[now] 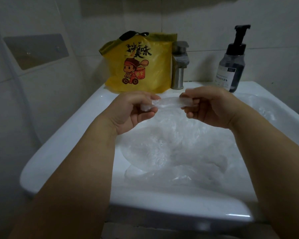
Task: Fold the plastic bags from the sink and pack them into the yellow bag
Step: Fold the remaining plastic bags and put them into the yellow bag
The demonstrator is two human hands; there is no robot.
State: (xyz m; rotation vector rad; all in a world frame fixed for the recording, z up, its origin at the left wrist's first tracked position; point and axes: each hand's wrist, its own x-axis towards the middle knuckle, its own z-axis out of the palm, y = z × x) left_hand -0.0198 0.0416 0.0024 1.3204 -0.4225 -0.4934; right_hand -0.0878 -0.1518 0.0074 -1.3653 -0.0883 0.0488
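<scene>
A clear plastic bag, gathered into a narrow strip, stretches between my two hands above the white sink. My left hand pinches its left end. My right hand pinches its right end. Below them several more clear plastic bags lie crumpled in the sink bowl. The yellow bag, printed with a cartoon figure and black handles, stands upright on the sink's back ledge, left of the tap.
A steel tap rises at the back centre of the sink. A dark pump soap bottle stands at the back right. Tiled walls close in on the left and behind, with a clear wall plate at left.
</scene>
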